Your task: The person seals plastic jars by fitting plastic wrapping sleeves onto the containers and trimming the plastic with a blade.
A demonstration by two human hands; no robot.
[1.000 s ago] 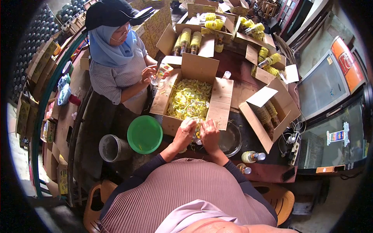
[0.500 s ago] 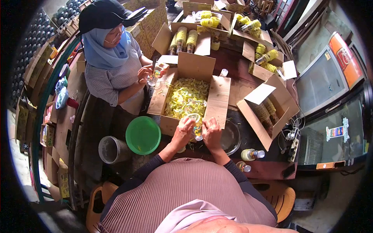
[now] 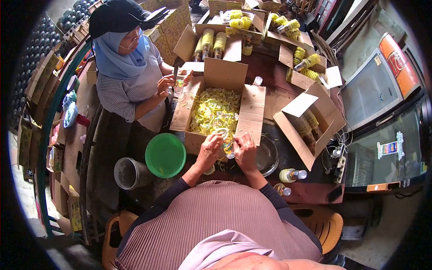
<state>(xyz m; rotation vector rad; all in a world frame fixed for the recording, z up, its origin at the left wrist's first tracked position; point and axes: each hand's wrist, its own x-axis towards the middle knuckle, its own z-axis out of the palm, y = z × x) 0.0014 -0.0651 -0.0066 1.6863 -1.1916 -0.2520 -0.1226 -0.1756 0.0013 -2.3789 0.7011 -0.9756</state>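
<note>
At the near edge of an open cardboard box (image 3: 252,108), both my hands are close together. My left hand (image 3: 210,150) has its fingers closed at a small clear cup or bottle (image 3: 228,148) with a colourful label. My right hand (image 3: 245,152) pinches at the other side of it; what lies between those fingertips is too small to make out. Yellow strips and rings (image 3: 216,110) fill the box just beyond my fingers. A pale ring shows above my left fingertips.
Across the left corner a co-worker (image 3: 130,76) handles a clear cup. A green basin (image 3: 165,155) and grey bucket (image 3: 130,173) stand left. Right are a metal bowl (image 3: 269,155), bottles (image 3: 292,175) and a box of stacked cups (image 3: 310,126).
The labelled clear item shows more plainly between my hands than at first, and a pale ring has come into view by my left fingers. The co-worker's hands have shifted slightly.
</note>
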